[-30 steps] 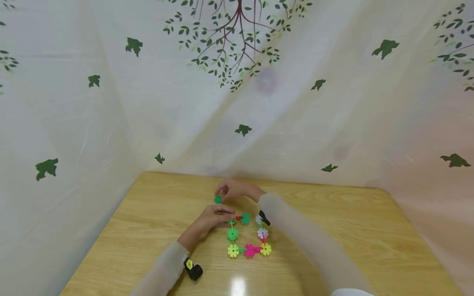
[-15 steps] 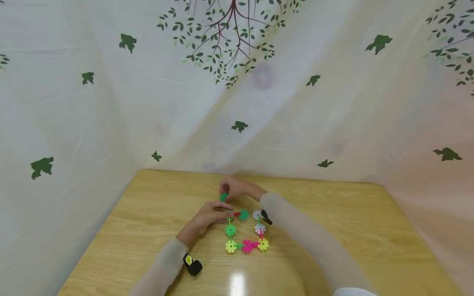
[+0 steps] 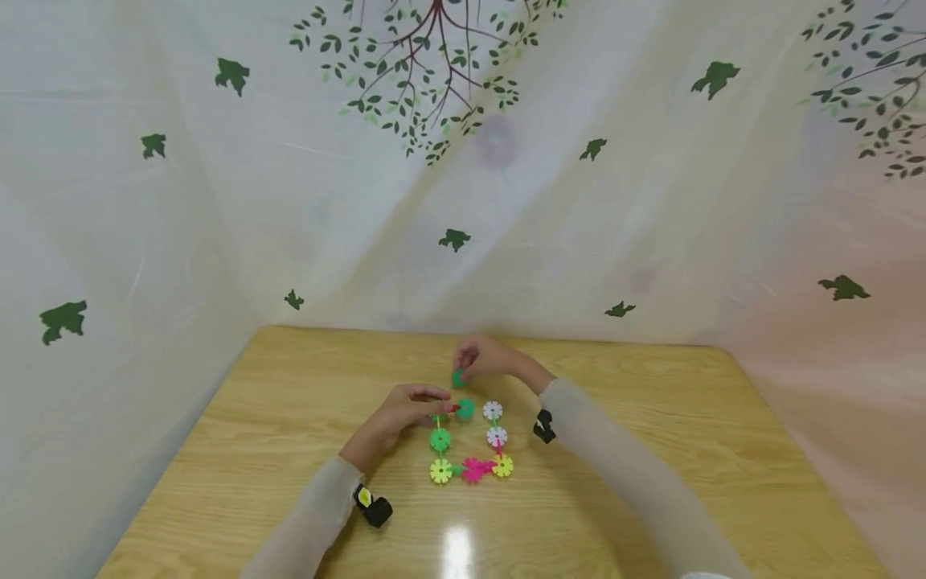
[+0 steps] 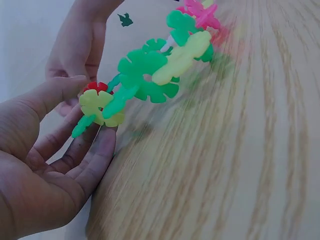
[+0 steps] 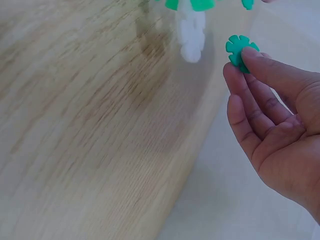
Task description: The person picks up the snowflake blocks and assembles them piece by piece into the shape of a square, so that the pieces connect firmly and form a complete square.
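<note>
My left hand [image 3: 405, 408] pinches the far left corner of a frame of interlocking flower-shaped plastic discs. Its thumb and fingers are around the red and pale yellow discs [image 4: 94, 104] there. The frame runs through a green disc [image 3: 440, 439], a yellow disc [image 3: 440, 471], a pink disc [image 3: 472, 470] and another yellow disc [image 3: 502, 466] to white discs [image 3: 493, 411] on the right. A teal-green disc [image 3: 466, 409] ends the far side, apart from the white ones. Just beyond it, my right hand [image 3: 486, 356] holds a loose green disc [image 5: 239, 47] between thumb and fingers.
The wooden table [image 3: 289, 450] extends around the discs, with its far edge behind my right hand. A pale curtain [image 3: 347, 225] printed with leaves and birds hangs behind it. Each sleeve bears a black wrist camera [image 3: 373, 507].
My right hand has moved right with the loose green disc, from left of the frame's far corner to beyond the teal-green end disc. The left hand keeps its hold on the corner.
</note>
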Demonstrator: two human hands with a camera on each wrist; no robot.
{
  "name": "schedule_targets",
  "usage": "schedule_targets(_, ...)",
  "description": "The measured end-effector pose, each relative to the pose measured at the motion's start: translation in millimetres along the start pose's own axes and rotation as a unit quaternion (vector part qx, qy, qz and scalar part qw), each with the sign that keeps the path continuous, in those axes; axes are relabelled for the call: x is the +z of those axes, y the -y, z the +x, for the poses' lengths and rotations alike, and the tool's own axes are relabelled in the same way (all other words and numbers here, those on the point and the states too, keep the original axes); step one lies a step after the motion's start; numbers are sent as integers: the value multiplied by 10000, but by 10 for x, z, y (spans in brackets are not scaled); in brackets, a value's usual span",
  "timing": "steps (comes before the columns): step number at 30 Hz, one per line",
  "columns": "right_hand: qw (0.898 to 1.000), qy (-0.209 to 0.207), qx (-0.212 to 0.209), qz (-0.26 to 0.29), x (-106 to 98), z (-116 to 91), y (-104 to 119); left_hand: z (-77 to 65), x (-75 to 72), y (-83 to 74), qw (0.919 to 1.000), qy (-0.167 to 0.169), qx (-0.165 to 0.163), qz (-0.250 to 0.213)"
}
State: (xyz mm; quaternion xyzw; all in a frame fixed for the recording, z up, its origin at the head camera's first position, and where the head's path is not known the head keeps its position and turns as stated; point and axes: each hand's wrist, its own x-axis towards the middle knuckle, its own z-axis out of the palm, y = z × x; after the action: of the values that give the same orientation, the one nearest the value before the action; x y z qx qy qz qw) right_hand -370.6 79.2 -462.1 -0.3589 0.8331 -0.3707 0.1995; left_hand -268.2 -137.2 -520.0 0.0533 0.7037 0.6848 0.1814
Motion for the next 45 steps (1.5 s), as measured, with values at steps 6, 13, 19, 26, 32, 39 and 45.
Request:
schedule_targets(6, 9978, -353, 16, 566, -73, -207, -80, 0, 20, -25, 10000, -4, -37, 48)
schedule_targets(13, 9906, -796, 109, 1108, -82, -400, -97, 6, 81, -79, 9999, 12, -7, 149)
schedule_targets(19, 9810, -1208, 163, 1511, -51, -524, -158, 34, 107, -111, 9994, 33, 20, 335)
schedule_targets(26, 9721, -1644, 176, 1663, 10, -659, -169, 64, 116, -174, 9985, -187, 59, 517)
schedule_targets(32, 9656, -1839, 159, 1834, 94, -729, -177, 123, 125, -190, 9980, -582, 97, 213)
schedule_targets(39, 9589, -2078, 164, 1923, 143, -732, -215, 219, 115, -209, 9952, -943, 247, -55)
schedule_targets(45, 9557, -2299, 178, 1832, 176, -686, -257, 284, 142, -205, 9939, -1044, 216, -298)
